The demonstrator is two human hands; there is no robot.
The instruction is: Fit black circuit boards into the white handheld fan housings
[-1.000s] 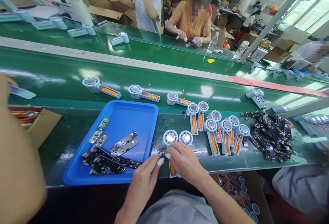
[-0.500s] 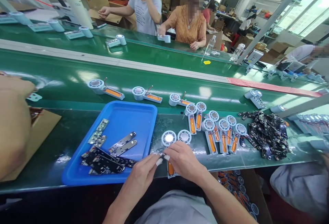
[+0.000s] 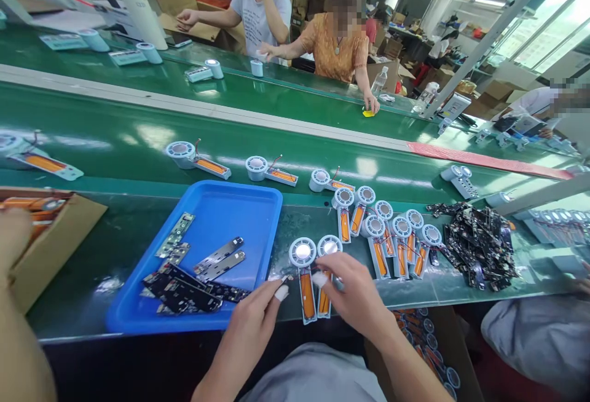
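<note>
My left hand (image 3: 255,313) is closed in a pinch, a white cover on its thumb. A small part with a metallic tip (image 3: 289,278) sticks out of its fingertips; the rest is hidden. My right hand (image 3: 353,288), also with a white-covered thumb, bends its fingers around a thin dark wire (image 3: 314,267) beside two light-blue units with round grilled heads. The nearer unit (image 3: 303,252) lies flat, an orange strip in its handle. My right hand partly covers the second unit (image 3: 329,246).
A blue tray (image 3: 271,217) with black circuit boards (image 3: 184,288) stands left. More light-blue units (image 3: 374,225) and a heap of boards (image 3: 482,245) lie right. Units sit along the green belt (image 3: 276,119). A co-worker's arm reaches to a cardboard box (image 3: 69,242) at left.
My hands have moved apart, the right one shifting rightward. Units on the near belt have shifted slightly right, and another appears at left. The left co-worker's arm lowered; a person opposite touches the yellow piece.
</note>
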